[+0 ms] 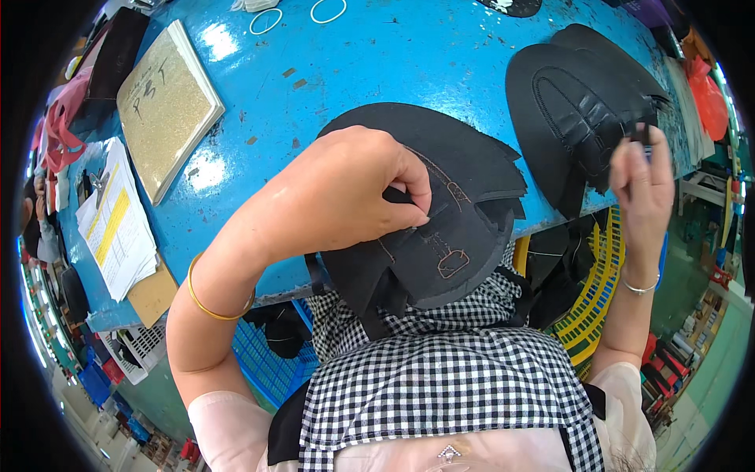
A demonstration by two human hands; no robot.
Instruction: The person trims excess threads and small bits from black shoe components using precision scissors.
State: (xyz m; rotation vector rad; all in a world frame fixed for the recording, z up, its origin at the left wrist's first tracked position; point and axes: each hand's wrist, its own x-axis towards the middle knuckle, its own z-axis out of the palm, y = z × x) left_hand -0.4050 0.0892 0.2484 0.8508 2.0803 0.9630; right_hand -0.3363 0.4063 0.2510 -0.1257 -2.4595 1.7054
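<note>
A black panel of leather-like sheet (487, 236), with brown stitching and cut flaps, lies half on the table edge and half over my lap. My left hand (346, 189) is above its middle, thumb and forefinger pinched together at the surface; what lies between the fingertips is hidden. Out to the right, my right hand (645, 177) is raised and smeared by motion. Its fingers are closed around a small dark piece (642, 140) whose kind I cannot make out. Just beside that hand lies a stack of similar black panels (543, 86), with a stitched curved outline on the top one.
The blue table (259, 79) carries a gold notebook (161, 102), papers on a clipboard (114, 224) and two white rings (329, 9). Below its edge stand a yellow basket (590, 291) and a blue basket (271, 358) with black pieces. A red bag (705, 98) hangs at right.
</note>
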